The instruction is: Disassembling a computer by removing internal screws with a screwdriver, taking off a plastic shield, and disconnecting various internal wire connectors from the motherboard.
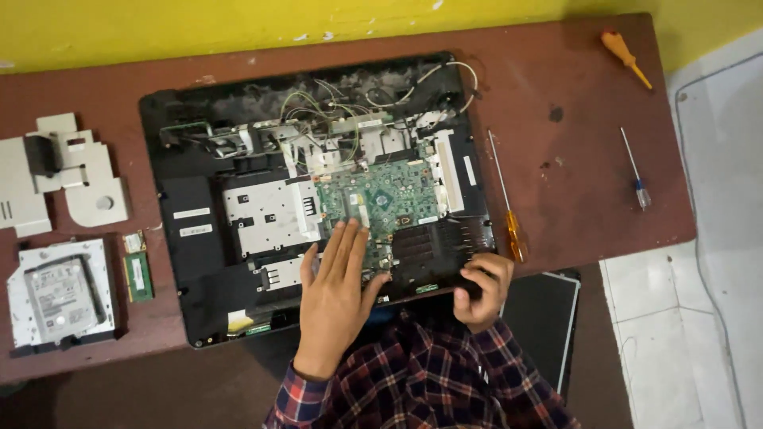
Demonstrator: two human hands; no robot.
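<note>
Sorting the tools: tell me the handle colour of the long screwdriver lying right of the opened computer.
Orange, translucent-looking; the long screwdriver shows in the head view, handle near the right hand.

I'm at a small repair bench: an opened computer (318, 199) on my worn brown table (588, 183), screwdrivers (509, 199) and removed parts (63, 294) spread around, yellow wall (159, 24) behind.

Labels, white, rectangular: two small strips (191, 214) and (195, 230) on the black left panel of the opened computer chassis (171, 262), one above the other; one narrow upright strip (470, 170) on the right side panel; one large label covering the top of the hard drive (57, 295) at the table's left end. Packages, signs, screens: none visible
</note>
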